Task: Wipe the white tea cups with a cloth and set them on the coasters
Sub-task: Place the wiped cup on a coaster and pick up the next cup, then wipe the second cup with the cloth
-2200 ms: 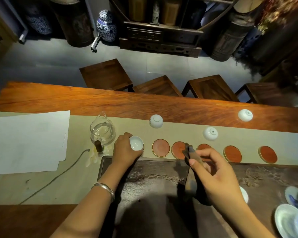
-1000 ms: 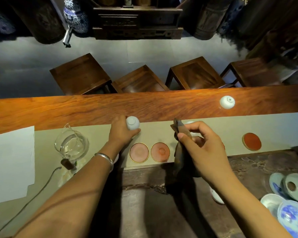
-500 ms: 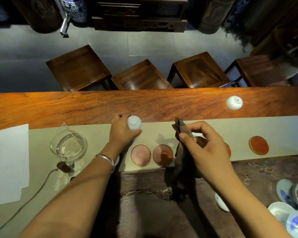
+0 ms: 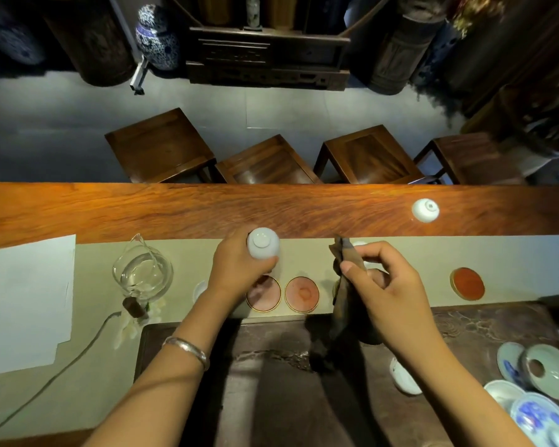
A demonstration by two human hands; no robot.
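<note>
My left hand grips a white tea cup, bottom up, lifted above the beige runner. My right hand pinches a dark brown cloth that hangs down over the tea tray. Two round reddish coasters lie side by side between my hands, the left one partly under my left hand. Another red coaster lies to the right. A second white cup sits upside down on the bare wood far right. A third cup peeks out behind the cloth. The edge of a cup shows left of my left wrist.
A glass pitcher stands left of my left hand, beside white paper and a cable. The dark tea tray lies in front of me. A white cup and blue-and-white saucers sit at its right. Wooden stools line the table's far side.
My left hand let go of the upright cup on the leftmost coaster, reached to the far upside-down cup, gripped it and lifted it toward me. The right hand kept holding the cloth.
</note>
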